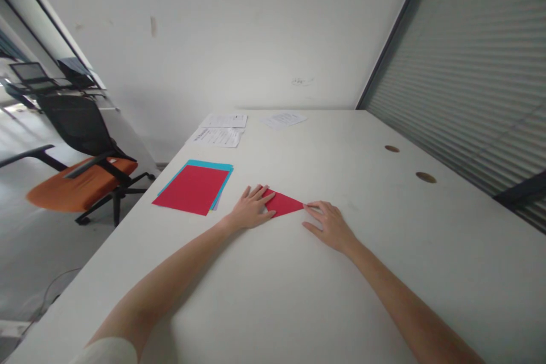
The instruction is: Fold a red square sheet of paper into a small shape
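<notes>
A folded piece of red paper lies flat on the white table, tapering to a point on its right. My left hand rests on its wide left end, fingers spread and pressing it down. At the tapered tip, the fingertips of my right hand touch the paper, with the thumb held apart below. Part of the paper's left end is hidden under my left fingers. To the left of my left hand is a stack of coloured sheets, with a red sheet on top and blue sheets showing behind it.
Printed papers lie at the table's far left, and another printed sheet is near the wall. Two round holes pierce the tabletop on the right, the nearer hole beside the blinds. An orange-seated chair stands left of the table.
</notes>
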The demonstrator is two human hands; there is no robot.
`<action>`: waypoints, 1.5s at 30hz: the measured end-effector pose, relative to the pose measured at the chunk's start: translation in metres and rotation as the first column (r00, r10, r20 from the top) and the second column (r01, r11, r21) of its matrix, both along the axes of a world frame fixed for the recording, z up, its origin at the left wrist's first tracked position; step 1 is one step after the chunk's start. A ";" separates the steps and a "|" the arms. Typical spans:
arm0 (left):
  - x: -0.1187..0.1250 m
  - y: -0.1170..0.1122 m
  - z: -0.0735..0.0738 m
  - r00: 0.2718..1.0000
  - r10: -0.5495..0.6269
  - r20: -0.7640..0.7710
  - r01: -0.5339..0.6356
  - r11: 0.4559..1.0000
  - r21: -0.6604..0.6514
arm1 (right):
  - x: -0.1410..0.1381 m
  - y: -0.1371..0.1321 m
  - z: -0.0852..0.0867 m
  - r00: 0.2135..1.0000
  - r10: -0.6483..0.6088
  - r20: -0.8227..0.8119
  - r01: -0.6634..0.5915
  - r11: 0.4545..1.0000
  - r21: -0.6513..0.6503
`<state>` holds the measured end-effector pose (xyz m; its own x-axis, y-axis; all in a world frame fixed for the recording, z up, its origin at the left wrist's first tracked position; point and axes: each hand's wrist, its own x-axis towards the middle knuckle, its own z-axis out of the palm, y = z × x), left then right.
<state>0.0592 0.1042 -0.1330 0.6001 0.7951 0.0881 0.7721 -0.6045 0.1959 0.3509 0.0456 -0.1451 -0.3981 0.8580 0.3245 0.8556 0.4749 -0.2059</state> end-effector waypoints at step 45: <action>-0.014 -0.035 0.002 0.999 0.050 0.017 -0.051 0.998 0.024 | -0.036 -0.022 0.013 0.998 0.036 0.060 -0.043 0.992 0.115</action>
<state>0.0451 0.0695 -0.1306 0.5575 0.8219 0.1168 0.7988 -0.5694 0.1942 0.3144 0.0234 -0.1319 -0.4518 0.7991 0.3966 0.8445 0.5264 -0.0985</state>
